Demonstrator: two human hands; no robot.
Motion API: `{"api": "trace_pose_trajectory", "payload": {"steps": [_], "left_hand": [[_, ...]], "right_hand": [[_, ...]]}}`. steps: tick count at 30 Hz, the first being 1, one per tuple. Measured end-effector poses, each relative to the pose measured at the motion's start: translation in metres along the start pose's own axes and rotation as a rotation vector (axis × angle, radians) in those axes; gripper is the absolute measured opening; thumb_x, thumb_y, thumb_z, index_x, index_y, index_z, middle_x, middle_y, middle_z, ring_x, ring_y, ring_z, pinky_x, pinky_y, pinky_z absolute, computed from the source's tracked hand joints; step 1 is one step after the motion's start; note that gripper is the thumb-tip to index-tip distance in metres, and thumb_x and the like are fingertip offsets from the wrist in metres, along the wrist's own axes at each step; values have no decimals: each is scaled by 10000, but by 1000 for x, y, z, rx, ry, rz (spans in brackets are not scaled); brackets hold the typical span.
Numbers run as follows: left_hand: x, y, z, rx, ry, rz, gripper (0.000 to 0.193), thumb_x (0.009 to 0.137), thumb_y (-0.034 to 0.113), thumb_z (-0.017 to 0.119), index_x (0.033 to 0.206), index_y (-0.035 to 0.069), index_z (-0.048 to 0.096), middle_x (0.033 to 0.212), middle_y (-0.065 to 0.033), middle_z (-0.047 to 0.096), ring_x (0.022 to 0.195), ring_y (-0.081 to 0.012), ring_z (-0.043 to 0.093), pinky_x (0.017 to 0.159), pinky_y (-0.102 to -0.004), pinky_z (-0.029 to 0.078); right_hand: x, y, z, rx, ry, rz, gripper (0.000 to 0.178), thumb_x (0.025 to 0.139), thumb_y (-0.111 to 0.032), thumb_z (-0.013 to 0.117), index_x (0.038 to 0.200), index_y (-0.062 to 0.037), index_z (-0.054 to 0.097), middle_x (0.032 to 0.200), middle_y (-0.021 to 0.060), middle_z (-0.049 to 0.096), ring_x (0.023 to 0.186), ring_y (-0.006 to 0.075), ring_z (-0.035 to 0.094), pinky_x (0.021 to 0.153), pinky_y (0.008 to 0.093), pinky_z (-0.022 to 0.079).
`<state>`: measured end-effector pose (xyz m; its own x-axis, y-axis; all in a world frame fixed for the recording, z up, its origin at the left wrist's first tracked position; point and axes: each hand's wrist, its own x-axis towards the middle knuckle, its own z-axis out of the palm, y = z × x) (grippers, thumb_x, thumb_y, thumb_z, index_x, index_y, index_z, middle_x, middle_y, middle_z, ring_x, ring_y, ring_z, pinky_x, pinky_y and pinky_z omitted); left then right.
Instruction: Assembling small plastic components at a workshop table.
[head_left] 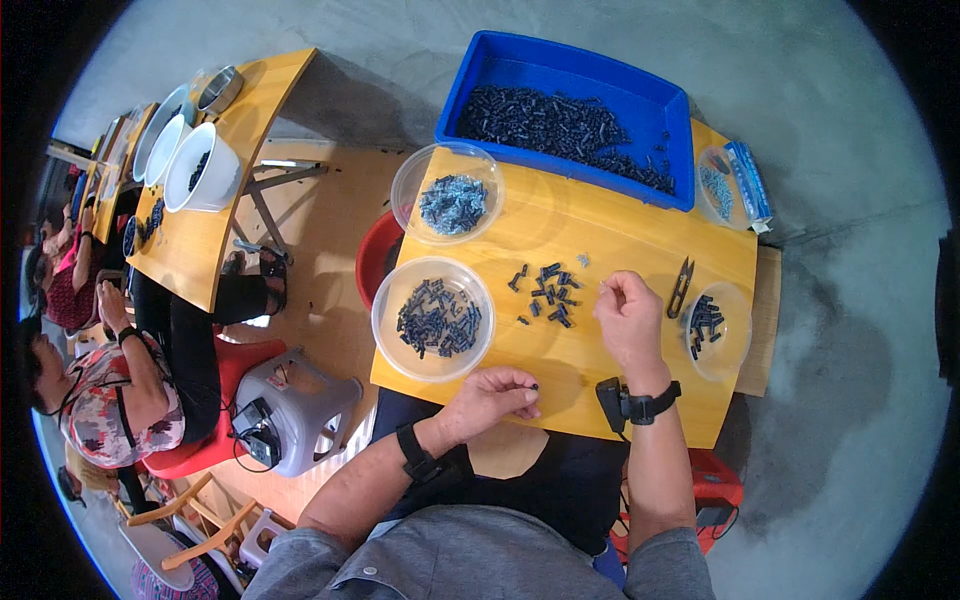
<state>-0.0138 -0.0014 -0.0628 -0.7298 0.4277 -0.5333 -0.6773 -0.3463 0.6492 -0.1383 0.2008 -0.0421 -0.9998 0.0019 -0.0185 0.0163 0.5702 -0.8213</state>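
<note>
My left hand [488,402] is near the table's front edge, its thumb and fingertips pinched on a small black part [535,387]. Farther up and to the right, my right hand [628,312] is closed in a pinch over the tabletop; whatever is between its fingertips is too small to make out. Between and beyond the hands lies a loose pile of small black parts [552,293], with a few tiny light-blue pieces [583,260] beside it. Left of the pile, a clear round tub [385,345] holds many black parts. Thread snips [681,288] lie right of my right hand.
A blue tray [575,48] of black parts spans the table's far side. A clear tub [405,205] holds light-blue pieces; another tub [735,355] on the right holds black parts. A blue box [748,185] stands far right. People work at another table [262,110] on the left.
</note>
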Motion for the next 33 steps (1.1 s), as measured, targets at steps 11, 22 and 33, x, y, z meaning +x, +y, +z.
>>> {"api": "trace_pose_trajectory", "payload": {"steps": [11, 22, 33], "left_hand": [[-17, 7, 22, 188, 92, 76, 92, 884, 51, 612, 951, -9, 631, 816, -46, 654, 744, -118, 640, 690, -251, 534], [-50, 40, 54, 126, 121, 200, 125, 895, 102, 611, 980, 11, 622, 841, -46, 675, 692, -87, 632, 578, -199, 490], [-82, 40, 60, 97, 201, 166, 84, 887, 58, 609, 938, -8, 623, 808, -30, 637, 677, -83, 615, 623, -216, 515]], "right_hand": [[-46, -27, -9, 1161, -123, 319, 94, 893, 6, 512, 948, -1, 588, 846, 76, 610, 640, 162, 611, 578, 290, 539], [-79, -49, -21, 1332, -213, 315, 137, 915, -38, 516, 1035, -10, 577, 876, 73, 605, 674, 149, 623, 627, 319, 578], [-104, -57, -33, 1452, -282, 389, 137, 925, -71, 515, 1042, -21, 563, 934, 123, 655, 705, 195, 674, 615, 345, 592]]}}
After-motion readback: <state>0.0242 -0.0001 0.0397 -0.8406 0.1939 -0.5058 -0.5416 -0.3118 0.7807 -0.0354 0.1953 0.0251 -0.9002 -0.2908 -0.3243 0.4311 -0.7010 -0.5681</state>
